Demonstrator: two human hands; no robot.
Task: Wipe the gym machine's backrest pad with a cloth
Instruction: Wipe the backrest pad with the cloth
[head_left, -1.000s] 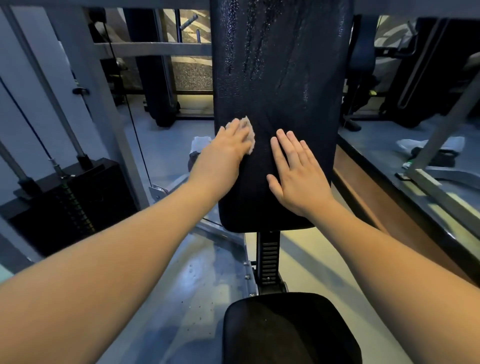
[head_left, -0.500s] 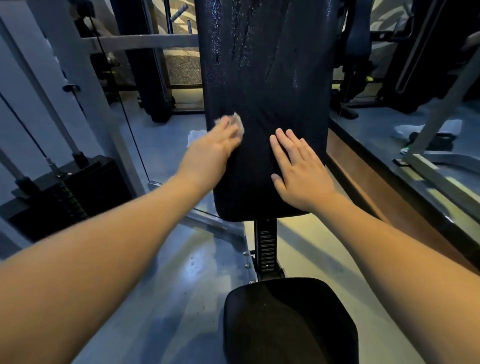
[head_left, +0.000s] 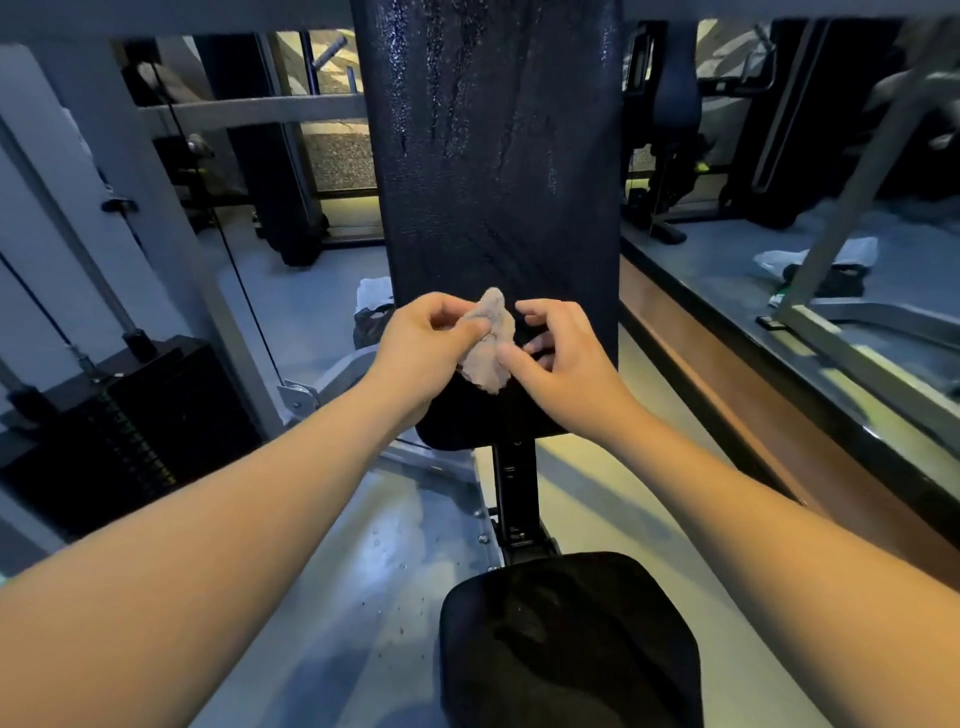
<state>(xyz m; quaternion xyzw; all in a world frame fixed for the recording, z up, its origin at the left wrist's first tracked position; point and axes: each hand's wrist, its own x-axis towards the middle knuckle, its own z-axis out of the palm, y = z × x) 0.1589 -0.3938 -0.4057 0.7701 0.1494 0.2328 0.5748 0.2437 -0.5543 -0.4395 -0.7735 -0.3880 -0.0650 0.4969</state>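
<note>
Your left hand (head_left: 422, 340) pinches the small, crumpled pale beige cloth (head_left: 491, 340) between thumb and curled fingers, holding it in front of the lower part of the tall, upright black padded backrest (head_left: 493, 171). Whether the cloth touches the pad cannot be told from this angle. Your right hand (head_left: 563, 358) sits just to the right of the cloth with its fingers loosely curled and spread; its thumb touches the cloth's right edge, but the fingers are not closed on it. Both hands are close together, near the pad's bottom end.

The upper stretch of the backrest, farther up, glistens with droplets and wet streaks. Below the pad, a black metal post (head_left: 514, 493) runs down to the rounded black seat cushion (head_left: 569, 644) at the near edge of the scene.

To the left stands a black weight stack (head_left: 130, 431) with thin cables running up past the grey steel frame upright (head_left: 156, 218). Behind the left hand, on the grey floor, lies a dark bag with something white on top (head_left: 373, 306). To the far right, a white plastic bag (head_left: 821, 257) rests on a raised dark platform.
</note>
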